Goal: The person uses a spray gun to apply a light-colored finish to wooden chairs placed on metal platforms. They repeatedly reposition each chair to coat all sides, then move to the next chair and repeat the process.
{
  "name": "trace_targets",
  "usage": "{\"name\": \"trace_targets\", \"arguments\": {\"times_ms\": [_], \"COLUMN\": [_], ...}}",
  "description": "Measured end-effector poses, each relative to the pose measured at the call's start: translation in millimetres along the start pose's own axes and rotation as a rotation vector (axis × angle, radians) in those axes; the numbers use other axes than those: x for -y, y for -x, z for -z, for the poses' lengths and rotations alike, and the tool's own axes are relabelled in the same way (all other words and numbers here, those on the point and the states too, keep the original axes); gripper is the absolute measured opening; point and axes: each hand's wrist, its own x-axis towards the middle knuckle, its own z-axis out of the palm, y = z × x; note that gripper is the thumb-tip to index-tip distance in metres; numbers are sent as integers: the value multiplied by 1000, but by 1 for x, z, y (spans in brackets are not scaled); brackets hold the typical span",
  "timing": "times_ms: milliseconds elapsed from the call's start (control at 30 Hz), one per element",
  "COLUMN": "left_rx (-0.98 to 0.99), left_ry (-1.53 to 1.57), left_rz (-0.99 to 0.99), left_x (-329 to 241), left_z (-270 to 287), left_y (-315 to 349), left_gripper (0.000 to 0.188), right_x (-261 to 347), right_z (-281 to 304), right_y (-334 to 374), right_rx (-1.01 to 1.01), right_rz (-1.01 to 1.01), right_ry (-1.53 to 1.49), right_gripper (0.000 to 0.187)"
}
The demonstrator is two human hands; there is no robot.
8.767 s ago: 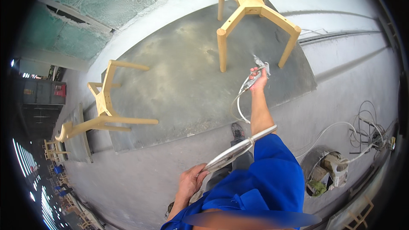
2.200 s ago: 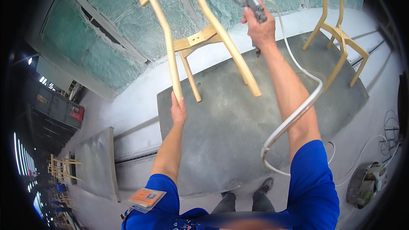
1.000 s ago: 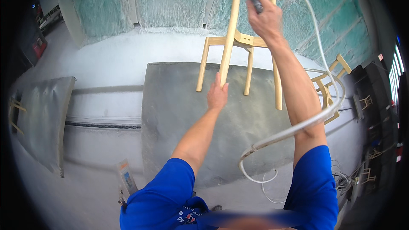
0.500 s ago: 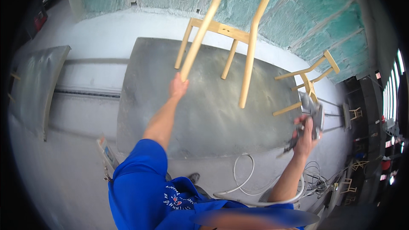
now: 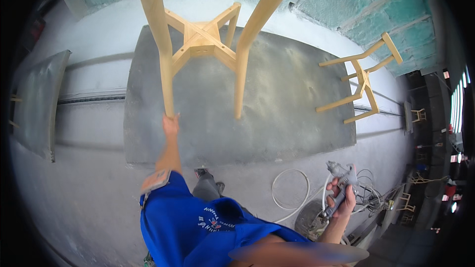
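Observation:
My left hand (image 5: 170,126) is closed round the foot of one leg of a pale wooden chair frame (image 5: 202,37). The frame rises above the far part of a grey board-like platform (image 5: 282,123), its crossed seat braces facing me and its top rail running along the upper edge of the view. No seat covers the braces. At the lower right, my right hand (image 5: 346,201) grips a grey metal spray gun (image 5: 341,172) by its handle, well apart from the chair frame.
Another wooden chair frame (image 5: 364,80) is at the platform's right end. A pale hose (image 5: 273,193) loops on the floor near a dark round container (image 5: 308,217). Teal-coated panels (image 5: 376,17) form the far wall. A second grey platform (image 5: 39,104) stands left.
The chair frame has turned, bringing its crossed braces into view, and come closer. My left hand has shifted left and lower. My right hand has lowered the spray gun toward me.

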Motion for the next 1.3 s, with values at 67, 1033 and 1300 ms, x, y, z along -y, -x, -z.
{"name": "trace_targets", "arguments": {"times_ms": [67, 1033, 1300], "left_rx": [10, 1147, 1258], "left_ry": [-156, 22, 353], "left_rz": [57, -329, -6], "left_x": [-9, -208, -207], "left_z": [-15, -197, -178], "left_y": [-33, 425, 521], "left_gripper": [43, 65, 12], "right_x": [0, -40, -19], "right_z": [-16, -46, -62], "right_y": [-28, -509, -545], "right_rx": [103, 547, 483], "right_rz": [-27, -125, -270], "right_ry": [3, -306, -276], "right_gripper": [68, 28, 30]}}
